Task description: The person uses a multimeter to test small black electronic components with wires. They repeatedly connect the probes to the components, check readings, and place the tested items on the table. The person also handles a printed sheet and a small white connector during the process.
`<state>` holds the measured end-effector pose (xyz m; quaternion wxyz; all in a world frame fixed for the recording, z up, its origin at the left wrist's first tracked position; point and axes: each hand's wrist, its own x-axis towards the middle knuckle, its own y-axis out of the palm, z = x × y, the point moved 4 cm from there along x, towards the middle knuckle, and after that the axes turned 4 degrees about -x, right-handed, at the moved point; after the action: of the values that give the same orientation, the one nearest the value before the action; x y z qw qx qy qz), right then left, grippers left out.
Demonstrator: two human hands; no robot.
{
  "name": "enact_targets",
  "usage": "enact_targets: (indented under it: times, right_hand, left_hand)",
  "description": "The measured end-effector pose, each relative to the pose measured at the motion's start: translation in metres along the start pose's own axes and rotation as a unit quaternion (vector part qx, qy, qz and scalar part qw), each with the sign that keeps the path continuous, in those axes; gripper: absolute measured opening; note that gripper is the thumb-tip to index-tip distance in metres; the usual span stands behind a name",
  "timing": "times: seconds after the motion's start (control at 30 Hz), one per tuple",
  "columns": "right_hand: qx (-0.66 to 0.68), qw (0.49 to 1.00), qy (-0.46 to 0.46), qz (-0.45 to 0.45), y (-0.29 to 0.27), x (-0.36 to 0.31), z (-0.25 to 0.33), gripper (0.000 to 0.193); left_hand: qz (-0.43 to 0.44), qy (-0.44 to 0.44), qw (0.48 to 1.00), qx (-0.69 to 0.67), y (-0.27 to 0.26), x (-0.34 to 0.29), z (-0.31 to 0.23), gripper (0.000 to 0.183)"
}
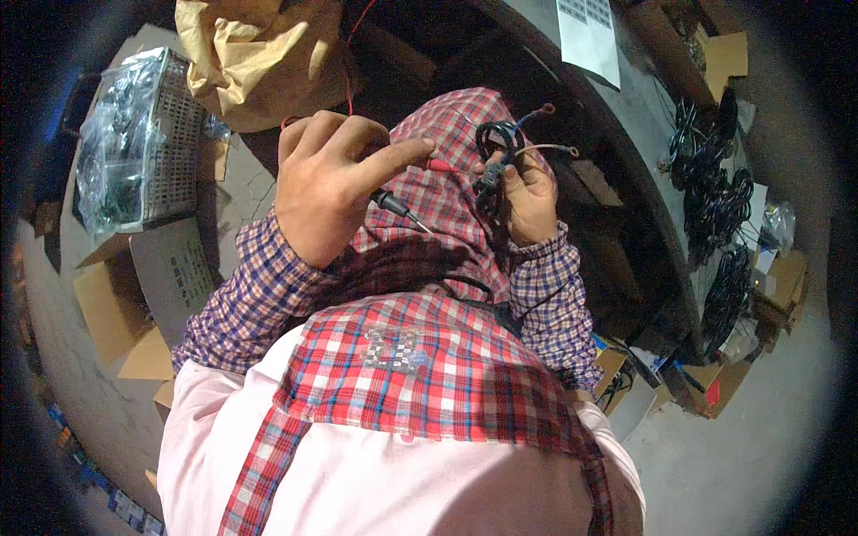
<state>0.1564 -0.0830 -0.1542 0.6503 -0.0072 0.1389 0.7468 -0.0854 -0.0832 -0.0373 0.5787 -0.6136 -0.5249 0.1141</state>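
My left hand (pixel 332 183) is closed around two test probes. The red probe (pixel 441 166) points right, its thin metal tip reaching the black cable's end. The black probe (pixel 391 204) slants down and right below my fingers, its bare tip in the air over the checked apron. In my right hand (pixel 534 201) is a coiled black cable (pixel 489 179), pinched between thumb and fingers. Two thin wires with ring terminals (pixel 548 109) stick out above that hand, one bluish and one pale. Where exactly the red tip touches is too small to tell.
A tan sack (pixel 268 62) stands ahead on the left, beside a pale plastic crate (pixel 170 134) with clear bags. Opened cardboard boxes (pixel 116 299) lie below it. Along the right, a dark curved bench edge (pixel 657 205) carries bundles of black cable (pixel 715 188) and a paper sheet (pixel 588 40).
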Motion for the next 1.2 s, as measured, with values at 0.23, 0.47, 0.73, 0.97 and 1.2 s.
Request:
enact_targets:
  times: [0.23,0.47,0.73,0.97,1.2]
  right_hand:
    - [-0.066,0.997,-0.028,-0.004,0.003,0.001,0.005,0.027]
    - [-0.113,0.992,-0.05,0.005,0.002,0.003,0.004,0.027]
    - [-0.33,0.929,-0.166,-0.017,0.013,-0.001,0.04,0.019]
    - [-0.533,0.81,-0.245,-0.016,0.034,-0.015,0.082,0.018]
    - [-0.504,0.858,-0.099,0.014,0.035,-0.014,0.074,0.026]
  left_hand:
    - [-0.005,0.01,1.0,0.007,0.011,0.001,-0.004,0.033]
    - [0.019,0.017,1.0,0.014,0.018,0.003,-0.009,0.032]
    - [0.041,0.022,0.998,0.033,0.023,0.002,-0.007,0.036]
    - [0.058,0.061,0.996,0.035,0.024,-0.004,-0.002,0.034]
    - [0.086,0.091,0.992,0.019,0.03,-0.01,0.006,0.028]
